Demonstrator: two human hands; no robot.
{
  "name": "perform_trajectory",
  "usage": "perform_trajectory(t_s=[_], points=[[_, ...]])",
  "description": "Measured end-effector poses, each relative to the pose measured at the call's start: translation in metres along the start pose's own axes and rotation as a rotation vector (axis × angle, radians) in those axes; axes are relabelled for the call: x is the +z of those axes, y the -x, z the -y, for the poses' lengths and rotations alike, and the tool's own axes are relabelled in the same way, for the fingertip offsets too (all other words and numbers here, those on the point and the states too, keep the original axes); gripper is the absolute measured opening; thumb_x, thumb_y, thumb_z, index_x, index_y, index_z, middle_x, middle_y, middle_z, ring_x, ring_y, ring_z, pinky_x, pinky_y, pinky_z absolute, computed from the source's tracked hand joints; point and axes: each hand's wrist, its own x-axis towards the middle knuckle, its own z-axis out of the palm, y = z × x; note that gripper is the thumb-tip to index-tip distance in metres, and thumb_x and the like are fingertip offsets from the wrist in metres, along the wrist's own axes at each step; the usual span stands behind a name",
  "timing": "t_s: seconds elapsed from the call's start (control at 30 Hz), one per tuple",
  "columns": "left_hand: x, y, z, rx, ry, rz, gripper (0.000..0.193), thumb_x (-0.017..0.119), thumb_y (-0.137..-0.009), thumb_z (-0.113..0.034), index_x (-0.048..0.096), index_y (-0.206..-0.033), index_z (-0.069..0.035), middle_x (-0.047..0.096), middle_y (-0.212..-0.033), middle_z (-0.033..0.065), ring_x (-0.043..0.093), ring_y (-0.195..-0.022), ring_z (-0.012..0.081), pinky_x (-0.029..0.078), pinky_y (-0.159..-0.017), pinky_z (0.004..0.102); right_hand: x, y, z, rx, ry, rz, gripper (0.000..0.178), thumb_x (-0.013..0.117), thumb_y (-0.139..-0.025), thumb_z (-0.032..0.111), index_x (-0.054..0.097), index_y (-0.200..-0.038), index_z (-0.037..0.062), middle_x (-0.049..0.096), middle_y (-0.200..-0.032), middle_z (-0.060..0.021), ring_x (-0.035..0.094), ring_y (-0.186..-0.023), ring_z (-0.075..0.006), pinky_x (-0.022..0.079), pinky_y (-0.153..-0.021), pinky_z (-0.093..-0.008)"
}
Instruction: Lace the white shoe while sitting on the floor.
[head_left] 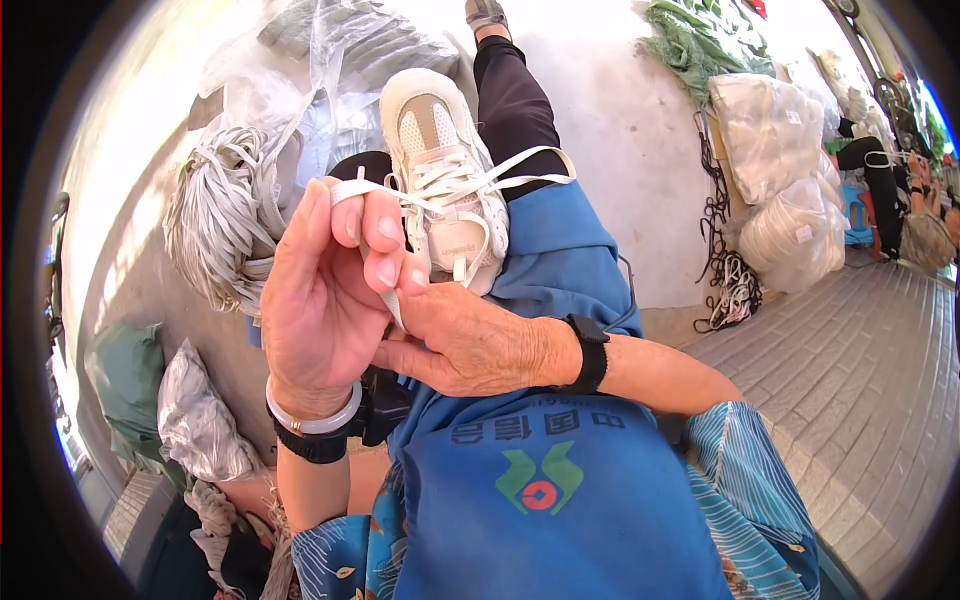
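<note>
A cream-white sneaker (412, 92) with a beige toe panel rests across my lap, toe pointing away. Its flat white shoelace (345, 189) runs from the eyelets over the curled fingers of my left hand (325, 290), which is closed on it. My right hand (480, 340) meets the left fingertips from the right, thumb and fingers pinched on a short stretch of lace that shows beneath them. Another length of lace loops out past the shoe's right side. The exact grip between the fingertips is partly hidden.
Left of the shoe hangs a thick bundle of pale flat laces (225, 215), beside clear plastic bags (345, 50). A blue apron (590, 480) covers my lap. Plastic-wrapped packs (770, 140) and dark cords (712, 200) lie to the right. Another person's hands (917, 180) show at far right.
</note>
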Motion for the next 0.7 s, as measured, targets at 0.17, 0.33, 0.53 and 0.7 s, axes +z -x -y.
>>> perform_trajectory(t_s=[0.17, 0.33, 0.53, 0.7], points=[[-0.056, 0.018, -0.046, 0.141, -0.291, -0.141, 0.03, 0.036, -0.105, -0.025, 0.047, -0.084, -0.007, 0.058, -0.102, 0.0107, 0.059, -0.106, 0.0222, 0.044, -0.104, 0.0453, -0.064, 0.018, 0.031, 0.268, -0.167, 0.092, 0.032, 0.046, -0.1, 0.024, 0.06, -0.091, -0.0035, 0.056, -0.068, -0.0045, 0.056, -0.059, -0.0184, 0.043, -0.055, -0.0331], [-0.107, 0.041, -0.07, 0.186, -0.008, -0.187, 0.028, 0.036, -0.105, -0.019, 0.048, -0.084, -0.005, 0.059, -0.117, 0.0148, 0.048, -0.126, 0.0279, 0.03, -0.115, 0.0495, -0.16, 0.047, 0.003, 0.263, -0.559, -0.388, 0.049, 0.034, -0.104, 0.038, 0.061, -0.093, -0.0011, 0.042, -0.061, 0.004, 0.027, -0.044, -0.0028, 0.022, -0.042, -0.0202], [-0.171, 0.092, -0.148, 0.308, 0.223, -0.111, 0.022, 0.035, -0.102, -0.006, 0.048, -0.093, 0.009, 0.051, -0.126, 0.0256, 0.039, -0.133, 0.0371, 0.022, -0.12, 0.0513, -0.19, 0.045, -0.015, 0.274, -0.957, -0.567, 0.053, 0.033, -0.103, 0.046, 0.058, -0.094, 0.0004, 0.031, -0.059, 0.006, 0.023, -0.042, -0.0063, 0.023, -0.04, -0.0242], [-0.229, 0.168, -0.227, 0.572, -0.001, -0.425, 0.02, 0.036, -0.101, -0.006, 0.048, -0.095, 0.01, 0.053, -0.11, 0.0203, 0.048, -0.113, 0.0334, 0.036, -0.106, 0.0443, -0.205, 0.049, -0.008, 0.276, -0.851, -0.7, 0.046, 0.036, -0.104, 0.039, 0.058, -0.094, 0.0006, 0.033, -0.059, 0.0054, 0.025, -0.041, -0.0062, 0.024, -0.039, -0.023]])
